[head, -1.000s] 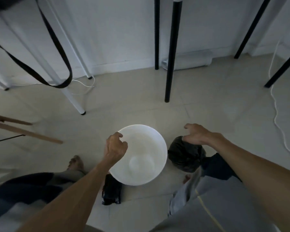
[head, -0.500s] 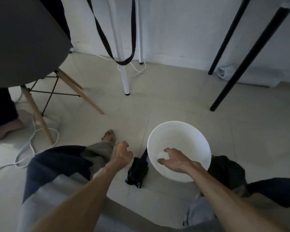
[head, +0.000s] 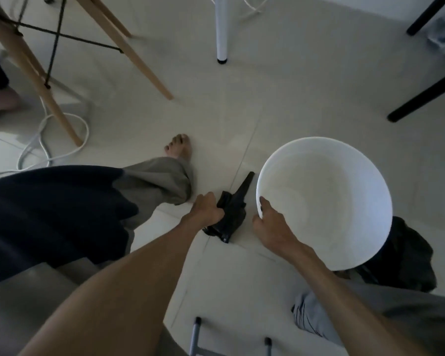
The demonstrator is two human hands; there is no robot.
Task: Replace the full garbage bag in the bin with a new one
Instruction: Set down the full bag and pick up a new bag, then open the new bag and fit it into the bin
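Now I am closing the left hand [head: 208, 209] on the folded new bag [head: 231, 214] left of the empty bin [head: 324, 201], right hand [head: 272, 228] gripping its near rim, and should lift it clear before shaking it open.

smooth white plastic bin [head: 344, 214]

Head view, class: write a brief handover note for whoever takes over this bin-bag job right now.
Left hand: closed on the folded new black bag, which lies on the floor beside the bin.
Right hand: grip on the near rim of the white bin.
Bin: empty, no liner.
Full black bag: out, on the floor just right of the bin.
Done: old bag removed.
Left: unfold new bag, line the bin.
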